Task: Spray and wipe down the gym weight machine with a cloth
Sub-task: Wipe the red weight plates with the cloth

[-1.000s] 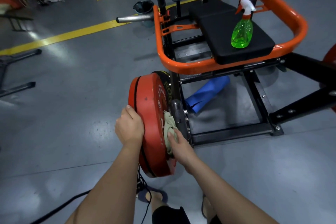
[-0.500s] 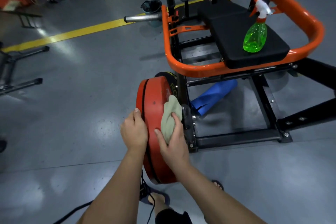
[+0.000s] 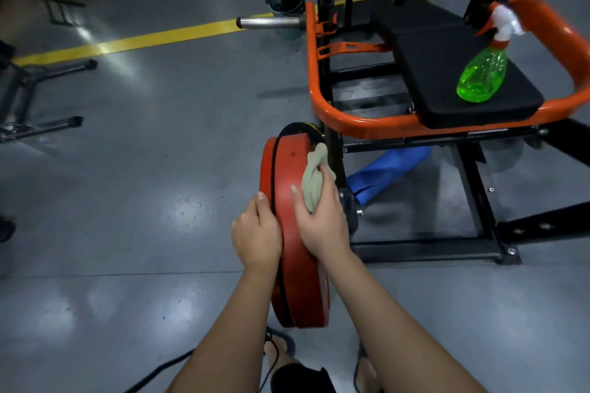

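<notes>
From the head view, the wiping step is in hand, and the part being cleaned is the red weight plate (image 3: 287, 175) loaded on the side of the gym weight machine (image 3: 332, 112), low down beside its orange frame. The right hand (image 3: 322, 226) grasps the bunched grey-green cloth (image 3: 314, 179). Its fingers are curled round the cloth, its thumb lies out across the plate's rim, and it presses the wad onto the upper rim, close to the plate's inner edge. The left hand (image 3: 255, 233) grasps the same plate from the outer side, with its thumb along the rim's edge and its palm cupped against the outer face. Its fingers are mostly hidden behind the plate, so how tightly they close cannot be told. It looks to be steadying the plate against the rubbing. The green spray bottle (image 3: 480, 80) stands untouched on the black seat pad (image 3: 447, 73), well apart from both hands, so spraying is not the step at this moment. The next move probably calls for dragging the cloth on around the rim and over the plate's faces while the left hand stops the plate from turning or rocking. After that, the frame and seat would likely need the bottle again. A blue roll (image 3: 386, 174) lies on the floor under the frame.
</notes>
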Available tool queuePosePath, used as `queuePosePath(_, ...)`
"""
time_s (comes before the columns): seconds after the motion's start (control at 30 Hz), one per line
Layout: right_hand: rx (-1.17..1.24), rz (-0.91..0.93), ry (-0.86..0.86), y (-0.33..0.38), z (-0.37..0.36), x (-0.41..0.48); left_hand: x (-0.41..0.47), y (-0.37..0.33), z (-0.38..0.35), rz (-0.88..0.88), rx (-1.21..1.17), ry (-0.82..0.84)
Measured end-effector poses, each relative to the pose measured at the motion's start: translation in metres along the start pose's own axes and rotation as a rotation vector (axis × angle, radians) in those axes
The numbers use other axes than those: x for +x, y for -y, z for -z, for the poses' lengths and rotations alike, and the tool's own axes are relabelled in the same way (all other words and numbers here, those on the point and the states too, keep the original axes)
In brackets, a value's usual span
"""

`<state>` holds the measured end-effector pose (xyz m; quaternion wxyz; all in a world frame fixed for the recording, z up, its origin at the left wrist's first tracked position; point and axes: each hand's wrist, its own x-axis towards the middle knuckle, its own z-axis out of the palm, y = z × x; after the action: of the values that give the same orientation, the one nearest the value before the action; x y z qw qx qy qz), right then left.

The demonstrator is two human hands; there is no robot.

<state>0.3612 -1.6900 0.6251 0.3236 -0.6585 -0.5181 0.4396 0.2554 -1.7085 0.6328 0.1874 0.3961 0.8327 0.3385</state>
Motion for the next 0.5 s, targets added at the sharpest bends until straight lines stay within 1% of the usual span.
queuePosePath(0.17, 0.08, -0.169, 0.022, 0.02, -0.011, 0.074, 0.0, 0.0, -0.001, 0.004, 0.017, -0.009)
queuePosePath(0.27, 0.294, -0.308, 0.004, 0.021, -0.012, 0.108, 0.0, -0.001, 0.0, 0.026, 0.014, -0.005)
queuePosePath(0.33, 0.393, -0.395, -0.002, 0.013, -0.009, 0.108, 0.0, 0.0, 0.0, 0.037, 0.022, 0.002)
queuePosePath(0.4, 0.373, -0.358, -0.007, 0.003, -0.002, 0.081, -0.002, 0.0, 0.002, 0.035, 0.036, 0.015)
queuePosePath(0.5, 0.388, -0.271, -0.024, -0.028, 0.003, 0.013, -0.002, 0.001, 0.002, 0.021, 0.041, 0.005)
